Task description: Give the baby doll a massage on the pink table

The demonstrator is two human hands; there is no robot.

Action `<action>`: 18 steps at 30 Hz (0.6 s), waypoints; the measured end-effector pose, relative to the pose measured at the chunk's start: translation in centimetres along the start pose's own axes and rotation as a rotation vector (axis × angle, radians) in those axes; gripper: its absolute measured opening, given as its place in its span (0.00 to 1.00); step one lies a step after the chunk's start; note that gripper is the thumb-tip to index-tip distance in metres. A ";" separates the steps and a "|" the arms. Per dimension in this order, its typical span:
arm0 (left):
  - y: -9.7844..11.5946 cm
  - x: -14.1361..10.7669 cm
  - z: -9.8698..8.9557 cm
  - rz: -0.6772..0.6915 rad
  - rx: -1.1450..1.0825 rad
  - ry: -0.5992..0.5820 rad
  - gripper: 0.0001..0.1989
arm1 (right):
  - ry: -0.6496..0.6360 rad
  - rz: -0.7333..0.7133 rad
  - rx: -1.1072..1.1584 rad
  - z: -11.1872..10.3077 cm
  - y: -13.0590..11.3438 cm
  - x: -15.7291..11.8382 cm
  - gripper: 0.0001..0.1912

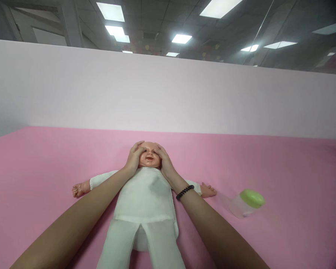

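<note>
A baby doll in white clothes lies on its back on the pink surface, arms spread out to both sides. My left hand rests along one side of the doll's head, thumb near its eye. On the other side of the head, my right hand lies in the same way, its thumb by the other eye. Both hands are wrapped round the head, cupping it between them. The doll's mouth and chin show between my hands, while the sides of its head are hidden. A black coiled band circles my right wrist.
To the right of the doll, a clear container with a green lid lies on the pink surface. A white wall panel rises along the back edge. Lit ceiling panels show above it.
</note>
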State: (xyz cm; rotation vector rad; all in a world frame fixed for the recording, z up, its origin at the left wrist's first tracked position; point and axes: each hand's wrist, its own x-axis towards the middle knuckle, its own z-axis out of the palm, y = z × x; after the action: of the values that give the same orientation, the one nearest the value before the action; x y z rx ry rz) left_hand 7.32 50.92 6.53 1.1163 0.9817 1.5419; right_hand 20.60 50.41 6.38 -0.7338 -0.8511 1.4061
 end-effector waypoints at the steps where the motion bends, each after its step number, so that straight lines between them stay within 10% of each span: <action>1: -0.1 0.1 0.0 -0.001 -0.010 0.000 0.23 | 0.001 0.004 0.013 0.0 0.1 0.1 0.26; 18: 0.8 -0.8 0.1 0.005 0.034 -0.016 0.27 | -0.022 -0.017 -0.036 0.0 -0.4 -0.4 0.29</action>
State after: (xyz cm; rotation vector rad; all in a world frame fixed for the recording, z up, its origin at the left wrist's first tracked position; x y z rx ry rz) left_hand 7.34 49.95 7.13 1.1533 0.9982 1.5231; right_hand 20.78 49.99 6.68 -0.7380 -0.8997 1.3889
